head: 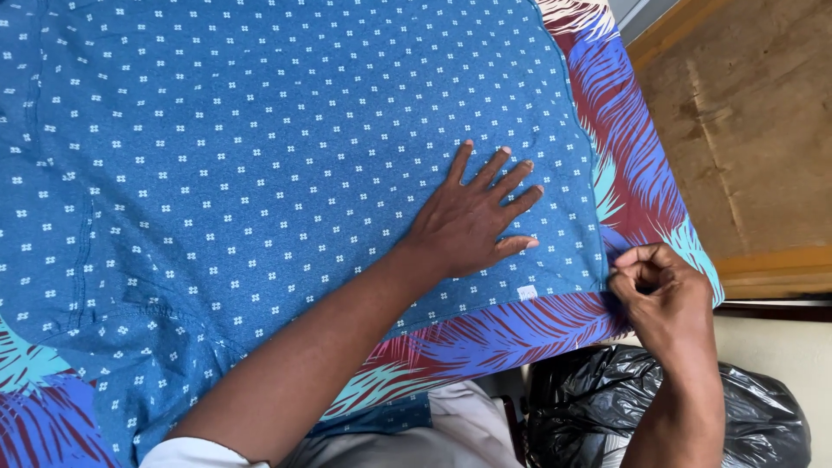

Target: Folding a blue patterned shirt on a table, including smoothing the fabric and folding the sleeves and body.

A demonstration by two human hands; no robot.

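A blue shirt with small white motifs lies spread flat over a surface covered by a cloth with a red, blue and teal leaf print. My left hand presses flat on the shirt near its lower right part, fingers spread. At the shirt's bottom right corner, my right hand pinches the hem between thumb and fingers. A small white tag sits on the hem between the two hands.
A black plastic bag sits on the floor below the covered surface's near edge. A brown wooden floor or board runs along the right side. Pale trousers show at the bottom.
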